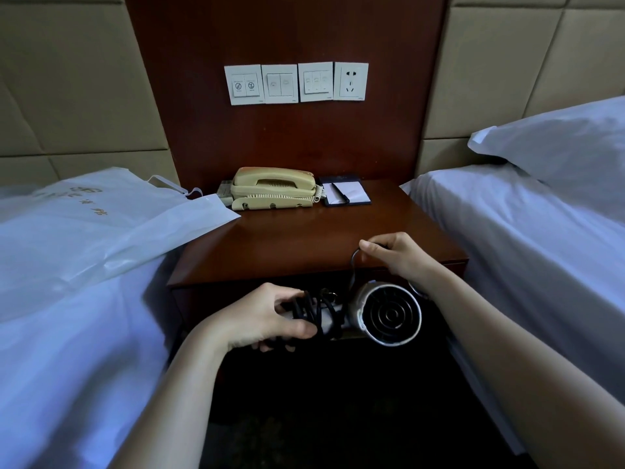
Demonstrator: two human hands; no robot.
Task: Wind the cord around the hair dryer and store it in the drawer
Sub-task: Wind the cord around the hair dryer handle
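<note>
A white hair dryer [385, 314] is held in front of the nightstand [304, 245], its round rear grille facing me. Black cord [324, 309] is looped several times around its handle. My left hand [267, 319] grips that handle over the loops. My right hand [395, 255] is raised above the nightstand's front edge and pinches a free length of the cord, which curves down to the dryer. The drawer front below the top is dark, and I cannot tell whether it is open.
A beige telephone [272, 187] and a notepad with pen [345, 192] sit at the back of the nightstand. A white plastic bag [101, 228] lies on the left bed, overlapping the nightstand's corner. The right bed [524, 238] carries a pillow. Switches and a socket [350, 81] are on the wall.
</note>
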